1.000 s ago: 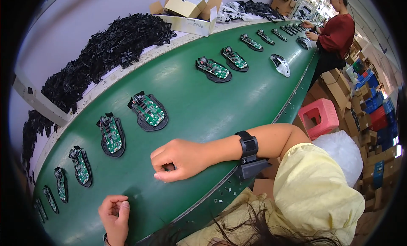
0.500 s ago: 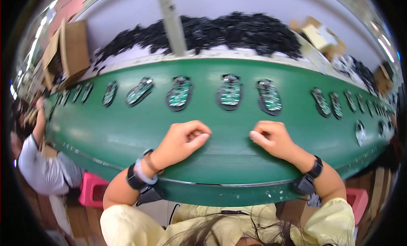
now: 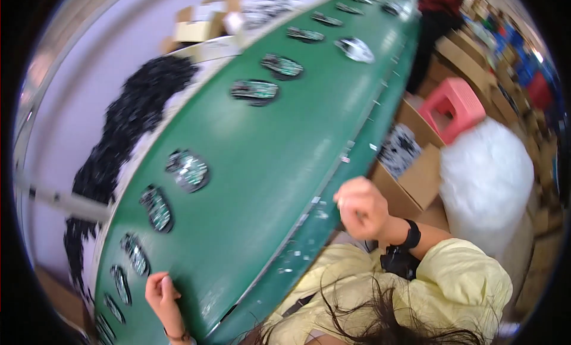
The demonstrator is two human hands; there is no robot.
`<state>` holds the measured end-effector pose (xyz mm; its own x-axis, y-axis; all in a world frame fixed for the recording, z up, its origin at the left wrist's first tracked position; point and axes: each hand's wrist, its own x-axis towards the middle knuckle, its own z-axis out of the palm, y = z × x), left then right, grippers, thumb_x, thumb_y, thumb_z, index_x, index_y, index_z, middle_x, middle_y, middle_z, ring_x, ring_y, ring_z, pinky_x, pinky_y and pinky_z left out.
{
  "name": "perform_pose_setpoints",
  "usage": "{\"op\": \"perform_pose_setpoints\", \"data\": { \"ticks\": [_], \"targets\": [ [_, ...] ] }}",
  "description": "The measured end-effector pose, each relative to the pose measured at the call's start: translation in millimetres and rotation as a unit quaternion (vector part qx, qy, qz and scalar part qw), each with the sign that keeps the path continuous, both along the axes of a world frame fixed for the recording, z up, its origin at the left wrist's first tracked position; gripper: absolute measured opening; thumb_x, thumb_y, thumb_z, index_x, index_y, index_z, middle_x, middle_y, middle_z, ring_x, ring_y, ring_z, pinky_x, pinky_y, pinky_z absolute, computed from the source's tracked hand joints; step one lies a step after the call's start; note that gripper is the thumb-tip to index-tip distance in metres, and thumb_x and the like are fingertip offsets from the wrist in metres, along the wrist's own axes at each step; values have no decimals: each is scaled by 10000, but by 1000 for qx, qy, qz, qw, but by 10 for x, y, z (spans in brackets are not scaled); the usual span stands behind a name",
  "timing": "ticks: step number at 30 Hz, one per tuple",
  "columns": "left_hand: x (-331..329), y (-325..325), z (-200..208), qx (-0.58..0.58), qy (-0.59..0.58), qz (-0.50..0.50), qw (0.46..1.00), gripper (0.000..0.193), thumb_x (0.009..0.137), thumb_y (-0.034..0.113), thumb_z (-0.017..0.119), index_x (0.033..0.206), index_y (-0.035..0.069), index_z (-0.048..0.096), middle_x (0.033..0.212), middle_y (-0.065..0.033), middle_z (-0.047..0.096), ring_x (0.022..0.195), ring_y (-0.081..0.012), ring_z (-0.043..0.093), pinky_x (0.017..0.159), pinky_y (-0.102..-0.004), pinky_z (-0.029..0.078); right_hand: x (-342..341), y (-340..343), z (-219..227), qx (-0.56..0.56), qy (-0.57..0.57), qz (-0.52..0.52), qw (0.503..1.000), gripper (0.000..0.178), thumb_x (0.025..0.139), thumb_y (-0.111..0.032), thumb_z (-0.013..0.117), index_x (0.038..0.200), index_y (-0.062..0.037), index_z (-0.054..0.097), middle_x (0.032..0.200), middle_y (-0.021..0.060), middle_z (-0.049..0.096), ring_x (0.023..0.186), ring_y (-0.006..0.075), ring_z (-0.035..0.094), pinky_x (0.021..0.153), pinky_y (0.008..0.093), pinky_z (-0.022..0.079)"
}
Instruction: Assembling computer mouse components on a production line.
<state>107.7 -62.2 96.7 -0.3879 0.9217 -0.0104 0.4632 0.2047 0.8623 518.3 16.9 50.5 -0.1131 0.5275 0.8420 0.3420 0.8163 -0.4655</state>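
Over the near side of the green work surface (image 3: 238,184), my left hand (image 3: 162,294) is closed with its fingers curled, and I see nothing in it. The nearest thing to it is a dark oval casing with a green circuit board (image 3: 135,254), just beyond its fingertips. My right hand (image 3: 361,208), slightly blurred, forms a loose fist just outside the surface's near edge, with nothing showing in it. Several more such casings lie in a spaced row, among them one tilted piece (image 3: 188,170) and one farther along (image 3: 254,91).
A heap of black parts (image 3: 134,116) lies behind the surface. A white bundle (image 3: 355,49) sits at its far end. To the right are an open carton (image 3: 419,175), a pink stool (image 3: 455,110) and a large white plastic bag (image 3: 488,178). A person in dark trousers (image 3: 429,41) is at the far end.
The view has swung right, so the surface now runs diagonally. My hands are farther apart; the right one has left the surface and is outside its near edge.
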Motion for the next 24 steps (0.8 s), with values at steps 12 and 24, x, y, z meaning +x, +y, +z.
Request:
{"op": "perform_pose_setpoints", "data": {
  "ticks": [12,24],
  "targets": [
    [734,116,135,-37,210,-131,968,138,869,97,595,918,-30,619,723,-48,582,602,-104,480,537,-237,399,1389,-560,-2415,-393,-298,-439,751,566,717,-122,639,1228,-15,422,1253,179,395,1199,362,369,947,500,337],
    [911,128,30,30,283,-184,941,45,807,21,560,815,0,599,661,-40,511,547,-108,400,503,-259,318,2180,46,-3350,-565,-230,-424,669,293,723,-227,673,914,-16,604,868,236,629,848,393,609,750,479,475]
  ]
}}
